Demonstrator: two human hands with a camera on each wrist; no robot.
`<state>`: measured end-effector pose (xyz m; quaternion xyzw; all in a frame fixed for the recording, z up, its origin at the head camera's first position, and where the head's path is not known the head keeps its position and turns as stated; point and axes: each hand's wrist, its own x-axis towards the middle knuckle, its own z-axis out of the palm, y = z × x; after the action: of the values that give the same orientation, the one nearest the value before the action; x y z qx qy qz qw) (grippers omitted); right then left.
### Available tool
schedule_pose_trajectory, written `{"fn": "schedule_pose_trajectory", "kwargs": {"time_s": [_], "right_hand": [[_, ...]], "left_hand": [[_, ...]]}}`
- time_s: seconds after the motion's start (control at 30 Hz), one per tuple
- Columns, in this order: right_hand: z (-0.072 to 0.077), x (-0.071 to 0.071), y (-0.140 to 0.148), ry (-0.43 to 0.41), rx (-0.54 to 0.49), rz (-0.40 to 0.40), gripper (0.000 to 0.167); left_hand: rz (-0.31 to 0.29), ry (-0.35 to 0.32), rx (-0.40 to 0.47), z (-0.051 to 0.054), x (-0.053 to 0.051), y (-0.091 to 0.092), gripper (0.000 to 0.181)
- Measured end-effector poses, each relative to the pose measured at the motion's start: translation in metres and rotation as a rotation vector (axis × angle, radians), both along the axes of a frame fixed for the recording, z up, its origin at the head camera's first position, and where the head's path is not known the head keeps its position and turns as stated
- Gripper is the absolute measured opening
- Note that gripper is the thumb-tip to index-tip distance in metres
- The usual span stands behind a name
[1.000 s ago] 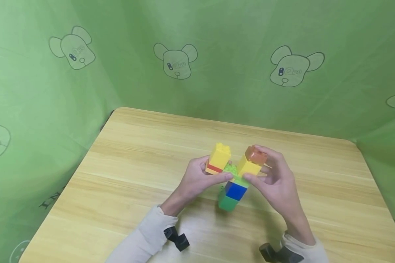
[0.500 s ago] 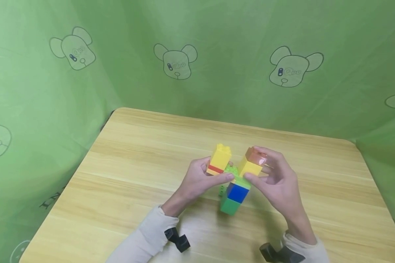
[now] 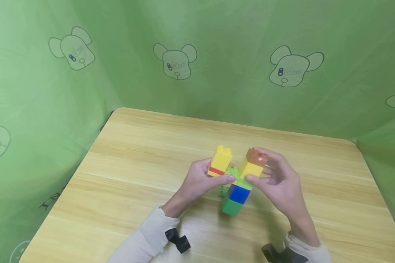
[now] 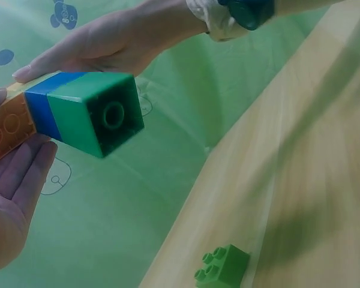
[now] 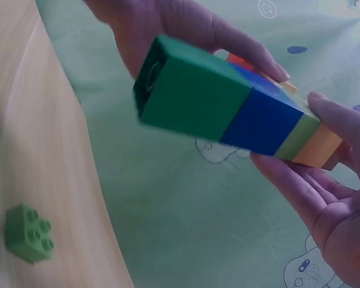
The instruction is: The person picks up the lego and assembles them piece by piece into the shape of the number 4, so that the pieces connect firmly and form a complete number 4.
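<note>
A joined build of toy bricks is held up over the table. Its column has a green brick (image 3: pixel 232 207), a blue brick (image 3: pixel 239 194) and a light green brick (image 3: pixel 244 183). On the right arm sit a yellow brick (image 3: pixel 251 170) and a translucent brown brick (image 3: pixel 256 157); on the left arm, a red layer (image 3: pixel 216 171) lies under a yellow brick (image 3: pixel 222 159). My left hand (image 3: pixel 200 180) grips the left arm, thumb in front. My right hand (image 3: pixel 281 184) grips the right arm, thumb on the yellow brick. The green brick's hollow underside (image 4: pixel 114 115) shows in the left wrist view.
A loose light green brick (image 5: pixel 27 233) lies on the wooden table (image 3: pixel 135 153) beneath the build, partly hidden by it in the head view. Green cloth (image 3: pixel 224 102) with printed bear heads hangs around the table.
Both hands and the build have shifted slightly toward me and to the right. More of the loose light green brick shows behind the column. The grips look the same.
</note>
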<state>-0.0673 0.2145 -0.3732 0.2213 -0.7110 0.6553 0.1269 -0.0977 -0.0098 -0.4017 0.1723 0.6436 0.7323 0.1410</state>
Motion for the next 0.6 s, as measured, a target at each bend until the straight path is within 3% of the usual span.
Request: {"fn": "schedule_pose_trajectory", "kwargs": {"time_s": [0.1,0.23,0.6], "right_hand": [[0.0050,0.0025,-0.0008,-0.104,0.107,-0.041,0.078],[0.0063,0.0042,-0.0033,-0.165,0.184,-0.055,0.093],[0.0014,0.0010,-0.0051,-0.182,0.194,-0.003,0.111]], "left_hand": [[0.009,0.001,0.006,-0.0006,-0.0004,0.0012,0.033],[0.031,-0.002,0.006,-0.0005,-0.0011,0.0013,0.034],[0.055,-0.006,0.008,-0.0009,-0.0031,0.0014,0.038]]}}
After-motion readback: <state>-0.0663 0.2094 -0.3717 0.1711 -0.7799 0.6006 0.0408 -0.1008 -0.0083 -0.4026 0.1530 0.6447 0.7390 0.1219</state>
